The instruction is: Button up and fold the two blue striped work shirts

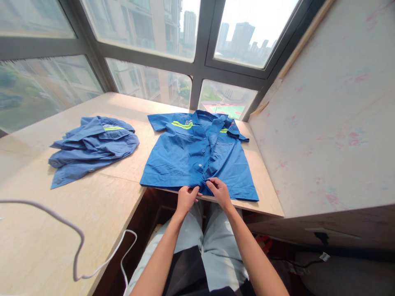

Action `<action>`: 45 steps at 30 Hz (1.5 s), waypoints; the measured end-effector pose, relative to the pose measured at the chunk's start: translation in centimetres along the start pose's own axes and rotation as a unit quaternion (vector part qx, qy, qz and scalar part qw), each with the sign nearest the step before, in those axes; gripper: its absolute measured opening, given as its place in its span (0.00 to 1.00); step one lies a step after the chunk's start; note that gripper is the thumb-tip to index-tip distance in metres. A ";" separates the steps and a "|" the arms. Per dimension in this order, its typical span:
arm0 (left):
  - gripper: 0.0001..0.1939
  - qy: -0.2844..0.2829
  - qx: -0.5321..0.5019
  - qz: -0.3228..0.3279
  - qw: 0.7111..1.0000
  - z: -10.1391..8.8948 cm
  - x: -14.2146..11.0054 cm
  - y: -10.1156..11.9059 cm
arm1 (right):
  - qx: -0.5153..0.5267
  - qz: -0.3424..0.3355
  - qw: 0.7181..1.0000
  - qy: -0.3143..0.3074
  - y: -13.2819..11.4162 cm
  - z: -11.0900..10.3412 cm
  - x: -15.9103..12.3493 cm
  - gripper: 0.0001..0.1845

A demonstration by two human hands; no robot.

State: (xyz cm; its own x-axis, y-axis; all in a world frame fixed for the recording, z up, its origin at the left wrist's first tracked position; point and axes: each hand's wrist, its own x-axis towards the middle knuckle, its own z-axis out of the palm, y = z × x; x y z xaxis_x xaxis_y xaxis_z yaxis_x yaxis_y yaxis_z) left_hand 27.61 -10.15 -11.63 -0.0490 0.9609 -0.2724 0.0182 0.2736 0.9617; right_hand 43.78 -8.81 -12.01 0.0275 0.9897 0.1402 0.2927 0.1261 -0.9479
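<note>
A blue short-sleeved work shirt (179, 152) with yellow-green reflective stripes lies spread on the wooden ledge, its collar toward the window. Buttons run down its front, and the front panels lie partly apart near the collar. At the bottom hem, my left hand (187, 199) pinches the cloth between thumb and fingers. Just to the right, my right hand (218, 191) is closed on the front edge of the same shirt, a little higher up. The exact bit of cloth between the fingertips is too small to make out.
To the left lies a crumpled blue garment (95, 148) with a similar stripe. A white cable (79, 238) loops over the near left part of the ledge (27, 172). Framed windows (199, 61) stand behind, and a flowered wall (327, 135) rises on the right.
</note>
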 end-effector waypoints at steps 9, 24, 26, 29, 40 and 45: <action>0.15 -0.026 -0.035 0.005 0.999 -0.1 0.0 0.4 | -0.023 -0.038 0.999 -0.031 -0.4 0.1 -0.2 0.15; 0.13 -0.001 0.037 0.013 0.999 0.6 0.1 1.5 | -0.020 -0.092 0.995 -0.014 -0.5 -0.1 -0.1 0.12; 0.13 -0.004 0.044 0.033 0.998 0.6 0.1 1.4 | -0.017 -0.090 0.996 -0.019 -0.6 -0.2 -0.2 0.11; 0.13 -0.009 0.046 0.050 0.998 0.7 0.1 1.1 | -0.019 -0.089 0.996 -0.020 -0.7 -0.1 -0.3 0.11; 0.12 -0.002 0.005 -0.024 1.000 1.5 0.6 0.8 | -0.025 -0.097 0.995 0.005 -0.8 0.1 -0.2 0.12; 0.13 -0.019 -0.037 -0.099 0.994 1.4 1.3 0.9 | -0.019 -0.096 0.995 0.001 -0.5 0.1 -0.2 0.11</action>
State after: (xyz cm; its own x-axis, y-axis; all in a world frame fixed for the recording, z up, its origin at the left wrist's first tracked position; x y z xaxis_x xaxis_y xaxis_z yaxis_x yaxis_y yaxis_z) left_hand 28.96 -8.59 -11.14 -0.0069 0.8896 -0.4568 -0.0627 0.4555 0.8880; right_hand 43.54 -9.07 -11.60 -0.0309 0.9474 0.3186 0.3293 0.3106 -0.8917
